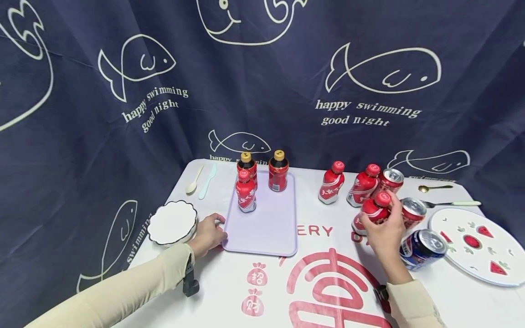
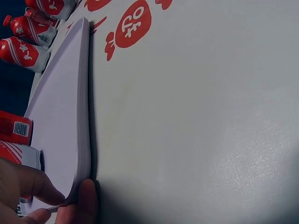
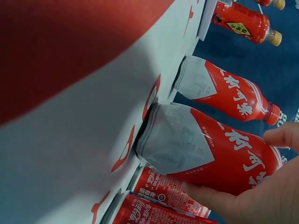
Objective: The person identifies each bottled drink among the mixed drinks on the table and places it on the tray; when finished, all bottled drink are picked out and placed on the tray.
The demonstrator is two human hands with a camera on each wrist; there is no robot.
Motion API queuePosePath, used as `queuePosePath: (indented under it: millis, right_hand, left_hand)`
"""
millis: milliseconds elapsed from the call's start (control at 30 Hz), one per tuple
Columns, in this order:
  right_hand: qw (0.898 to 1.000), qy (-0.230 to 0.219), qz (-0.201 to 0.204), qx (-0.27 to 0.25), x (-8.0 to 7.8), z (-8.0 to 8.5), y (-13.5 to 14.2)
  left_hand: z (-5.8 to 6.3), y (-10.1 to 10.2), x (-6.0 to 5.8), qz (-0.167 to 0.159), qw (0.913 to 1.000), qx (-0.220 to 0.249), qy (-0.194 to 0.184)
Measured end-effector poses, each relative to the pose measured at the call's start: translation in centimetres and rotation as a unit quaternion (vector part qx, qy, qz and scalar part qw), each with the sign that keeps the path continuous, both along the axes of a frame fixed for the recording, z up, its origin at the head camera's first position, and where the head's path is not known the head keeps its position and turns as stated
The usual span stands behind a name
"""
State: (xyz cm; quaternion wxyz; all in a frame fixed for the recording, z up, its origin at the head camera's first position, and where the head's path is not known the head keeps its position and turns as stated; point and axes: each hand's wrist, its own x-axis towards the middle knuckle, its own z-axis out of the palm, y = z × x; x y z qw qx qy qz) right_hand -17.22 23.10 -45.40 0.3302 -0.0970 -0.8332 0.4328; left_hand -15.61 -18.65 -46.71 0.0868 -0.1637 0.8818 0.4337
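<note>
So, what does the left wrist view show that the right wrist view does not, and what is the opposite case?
Only the left wrist view: the left hand, pinching the lilac tray at its corner. Only the right wrist view: the right hand, gripping a red bottle, plus yellow caps and red cans with readable Coca-Cola lettering. Both: red bottles, the white tablecloth and dark blue curtain.

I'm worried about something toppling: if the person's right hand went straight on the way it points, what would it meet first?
Beyond its held bottle, the right hand would probably meet the red-capped bottle just behind; the gap between the two is hard to judge.
</note>
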Motion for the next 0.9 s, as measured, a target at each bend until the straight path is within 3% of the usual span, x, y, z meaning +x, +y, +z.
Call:
queuePosePath:
  millis: [200,533,700,900]
  right_hand:
    - [1.0,0.007,0.004,-0.001,-0.4,0.5,-0.3]
    - [0.996,0.021,0.075,-0.042,-1.3,3.0,-2.2]
    - [0.985,0.028,0.16,-0.056,-1.4,5.7,-4.3]
    - [0.951,0.021,0.306,-0.029,-2.4,7.8,-6.3]
  left_hand:
    - [-0.1,-0.2,-0.1,0.001,0.9999,0.008,-0.008]
    - [0.2,-0.1,-0.1,-0.003,0.9998,0.007,-0.017]
    - [0.1,-0.2,-0.1,-0.009,0.9999,0.003,-0.014]
    - [0.0,-0.2,-0.2,-0.019,0.9997,-0.002,-0.016]
